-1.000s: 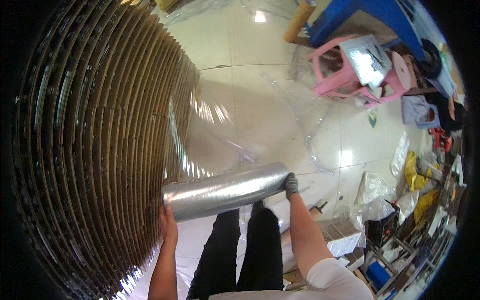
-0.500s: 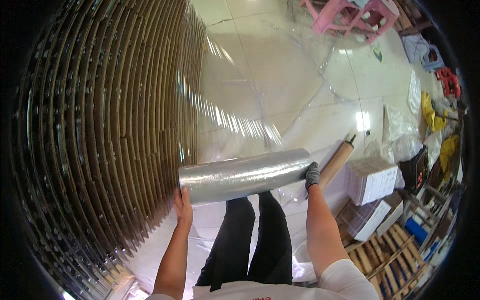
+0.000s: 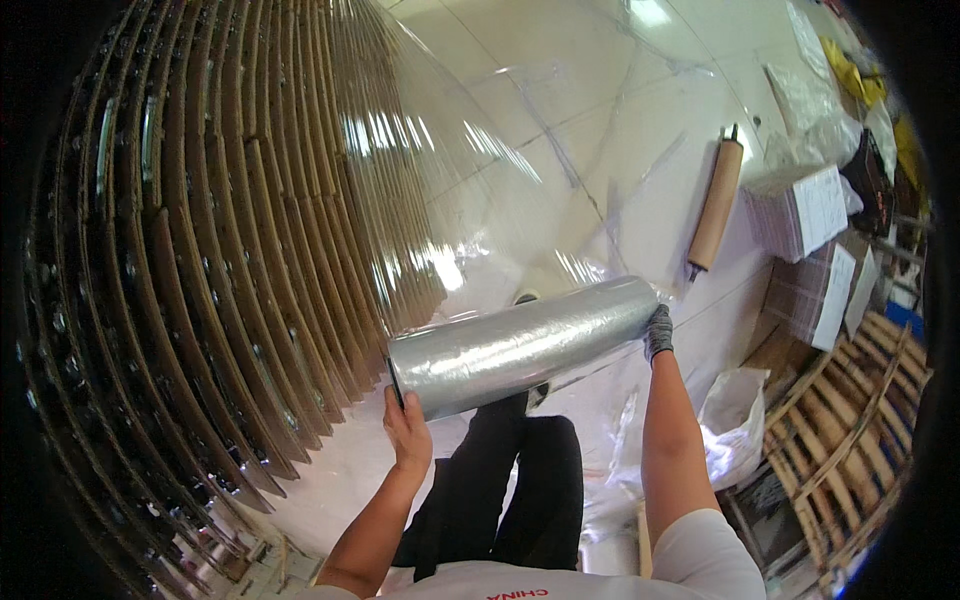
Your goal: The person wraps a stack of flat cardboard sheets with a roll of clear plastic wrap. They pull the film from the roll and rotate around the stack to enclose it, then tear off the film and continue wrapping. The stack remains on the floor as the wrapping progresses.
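A large roll of clear stretch film point(image 3: 525, 345) lies crosswise between my two hands, in front of my legs. Bare, my left hand point(image 3: 408, 432) is closed round its left end, thumb on the film. My right hand point(image 3: 659, 333), in a grey glove, grips the right end; its fingers are partly hidden by the roll. From the roll a taut, see-through sheet of film point(image 3: 470, 190) runs away to the tall stack of brown cardboard sheets point(image 3: 270, 230) on my left. The roll's left end is close to the stack's edge.
A brown cardboard tube with dark ends point(image 3: 716, 205) lies on the tiled floor at the right. Beyond it are boxes point(image 3: 795, 215) and plastic bags point(image 3: 810, 110). A white sack point(image 3: 735, 420) and a wooden pallet point(image 3: 850, 430) stand nearer, on the right.
My view has turned and moved along the stack; the cardboard tube and boxes now appear higher. The roll has come with me, still in both hands, and its right end tilts up more.
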{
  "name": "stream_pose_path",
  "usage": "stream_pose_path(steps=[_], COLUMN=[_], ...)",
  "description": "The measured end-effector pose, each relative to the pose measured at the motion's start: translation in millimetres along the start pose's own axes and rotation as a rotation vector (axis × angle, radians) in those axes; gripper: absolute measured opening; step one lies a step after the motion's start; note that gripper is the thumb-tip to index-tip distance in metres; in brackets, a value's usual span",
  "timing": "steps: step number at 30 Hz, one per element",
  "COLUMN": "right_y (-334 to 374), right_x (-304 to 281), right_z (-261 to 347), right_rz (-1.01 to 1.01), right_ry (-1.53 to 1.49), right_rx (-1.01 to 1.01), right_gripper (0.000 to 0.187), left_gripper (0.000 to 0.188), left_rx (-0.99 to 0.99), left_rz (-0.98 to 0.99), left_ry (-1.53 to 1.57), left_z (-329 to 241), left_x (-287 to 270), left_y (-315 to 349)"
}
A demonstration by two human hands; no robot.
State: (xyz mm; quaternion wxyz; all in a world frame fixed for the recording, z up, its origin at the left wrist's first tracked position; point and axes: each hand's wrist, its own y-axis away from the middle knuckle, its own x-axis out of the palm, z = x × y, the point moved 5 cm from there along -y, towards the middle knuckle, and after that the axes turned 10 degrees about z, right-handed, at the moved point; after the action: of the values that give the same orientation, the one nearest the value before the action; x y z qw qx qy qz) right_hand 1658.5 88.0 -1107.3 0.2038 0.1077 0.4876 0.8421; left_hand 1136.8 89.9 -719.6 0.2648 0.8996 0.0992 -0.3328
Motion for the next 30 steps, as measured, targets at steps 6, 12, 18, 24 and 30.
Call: stream_pose_path(steps=[6,12,18,24,30], right_y=[33.7,22.3,9.3,117.1,276.7], right_x=[-21.9,20.0,145.1,302.2,379.7], right_z=[-133.0,-318.1,-542.5,-704.0,-807.1], right_rz=[-0.163,-0.22,-0.303,-0.4,-0.388], right_ry=[-0.104,-0.405,-0.574,-0.915,-0.409], right_rx=[-0.02,-0.05,0.211,0.141,0.332], right_gripper=[0.049,0.052,0.06,0.053,0.064], left_gripper=[0.044,0.066,0.077,0.086,0.091], left_rx=[0.109,0.406,0.526,0.674,0.7], left_rz=[0.142,0.362,0.469,0.595,0.657], left_ry=[-0.053,-0.229,-0.475,-0.699,-0.665], left_z=[96.2,191.4,296.2,345.8,386.0], left_x=[5.8,29.0,10.0,-99.5,-227.5], left_y=[42.2,33.2,-16.4,-56.4,-69.9])
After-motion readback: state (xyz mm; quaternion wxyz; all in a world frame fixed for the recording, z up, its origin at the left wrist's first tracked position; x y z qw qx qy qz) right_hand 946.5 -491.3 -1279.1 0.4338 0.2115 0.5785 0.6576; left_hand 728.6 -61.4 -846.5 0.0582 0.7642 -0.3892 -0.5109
